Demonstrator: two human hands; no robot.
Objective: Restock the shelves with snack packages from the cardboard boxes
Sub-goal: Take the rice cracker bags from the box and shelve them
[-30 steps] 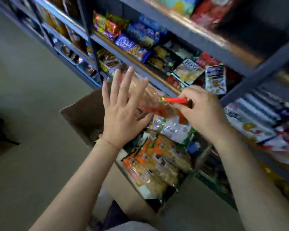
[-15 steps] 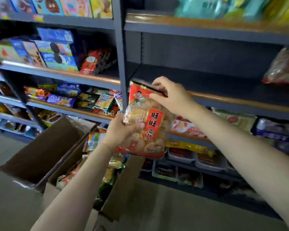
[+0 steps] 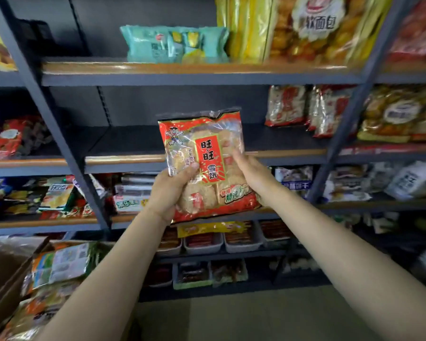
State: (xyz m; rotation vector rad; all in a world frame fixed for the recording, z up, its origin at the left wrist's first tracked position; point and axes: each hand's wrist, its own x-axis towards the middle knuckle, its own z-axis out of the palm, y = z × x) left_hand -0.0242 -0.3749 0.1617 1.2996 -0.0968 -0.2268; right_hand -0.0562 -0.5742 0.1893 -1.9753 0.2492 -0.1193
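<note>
Dark shelf (image 3: 138, 143) behind; both hands grip a rice-cracker bag (image 3: 204, 166).

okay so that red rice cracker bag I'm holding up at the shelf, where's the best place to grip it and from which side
Judging by its pose, grip the red rice cracker bag by its lower side edges, one hand from each side, as the left hand and right hand do now. It stands upright and is flat and wide, so this likely keeps it steady and the label facing out.
</note>
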